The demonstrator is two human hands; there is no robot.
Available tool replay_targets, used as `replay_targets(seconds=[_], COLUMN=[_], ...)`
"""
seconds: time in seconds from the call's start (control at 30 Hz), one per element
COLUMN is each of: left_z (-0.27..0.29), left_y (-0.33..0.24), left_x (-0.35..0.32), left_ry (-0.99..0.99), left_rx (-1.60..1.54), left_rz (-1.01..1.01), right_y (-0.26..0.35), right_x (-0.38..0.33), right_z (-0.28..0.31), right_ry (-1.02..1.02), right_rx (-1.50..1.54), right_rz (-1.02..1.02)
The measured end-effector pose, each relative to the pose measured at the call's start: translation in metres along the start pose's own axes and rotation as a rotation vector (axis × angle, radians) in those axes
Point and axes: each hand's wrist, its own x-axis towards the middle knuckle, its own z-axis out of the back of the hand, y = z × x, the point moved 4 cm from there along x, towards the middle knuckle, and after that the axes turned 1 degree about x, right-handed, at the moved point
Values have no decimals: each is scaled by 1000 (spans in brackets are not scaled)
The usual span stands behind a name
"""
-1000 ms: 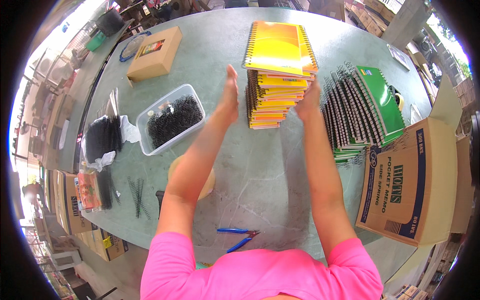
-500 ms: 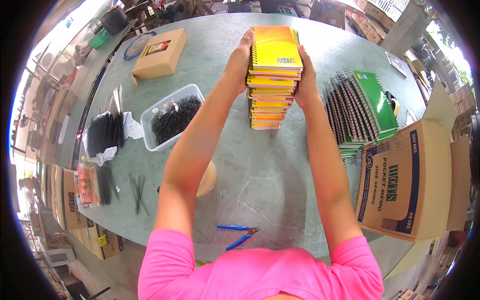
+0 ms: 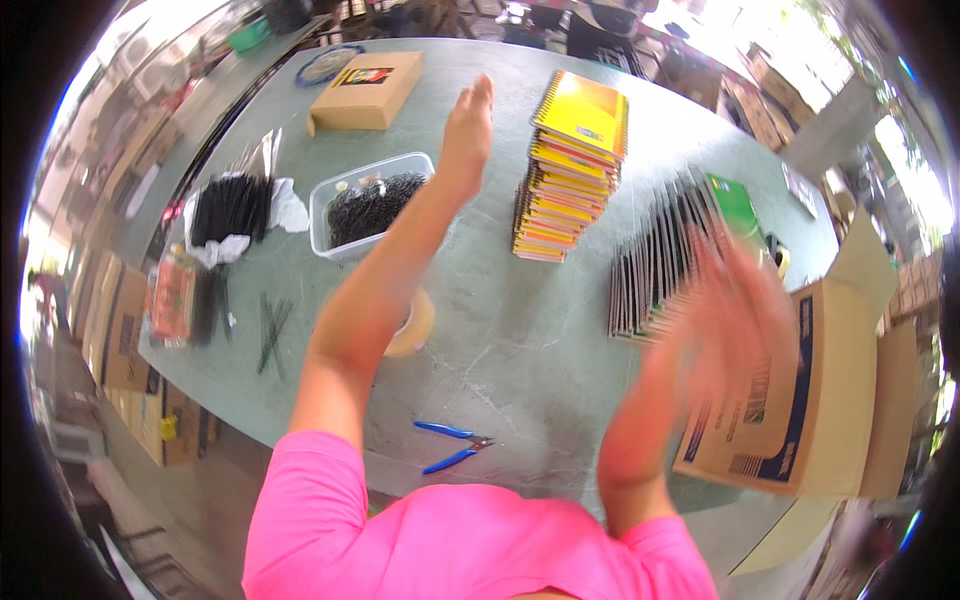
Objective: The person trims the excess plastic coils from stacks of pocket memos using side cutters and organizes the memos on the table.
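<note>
A tall stack of yellow and orange spiral notebooks point(image 3: 585, 110) stands by itself on the table's far middle, slightly fanned toward me. To its left, my left hand point(image 3: 470, 135) is raised with straight fingers, holding nothing and apart from the stack. My right hand point(image 3: 735, 310) is smeared by motion, so its fingers cannot be read. It passes in front of the green spiral notebooks point(image 3: 732, 200) and the open cardboard box point(image 3: 840, 380) at the right. Those green notebooks lie in a fanned row, coil bindings showing, partly hidden by the hand.
Black coils fill a clear plastic tub point(image 3: 318, 225) at the left. Nearby lie a bundle of black coils point(image 3: 232, 208), a tape roll point(image 3: 412, 330) and blue-handled cutters point(image 3: 450, 448). A flat carton point(image 3: 375, 95) sits at the far left of the table point(image 3: 520, 370).
Both hands have let go of the yellow notebook stack. My left hand drew away to the left; my right swung toward me and right, over the green notebooks. The view has shifted.
</note>
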Motion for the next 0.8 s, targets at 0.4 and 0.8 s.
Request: replay_targets(seconds=[0.4,0.8], left_z=[-68,-84], left_y=[121,167], left_x=[-231,-251], left_ry=[605,694], left_rx=[337,415], left_rz=[202,273], right_y=[277,259], right_x=[-170,-176], right_z=[71,88], right_ry=[457,240], right_rx=[1076,685], right_rz=[944,1224])
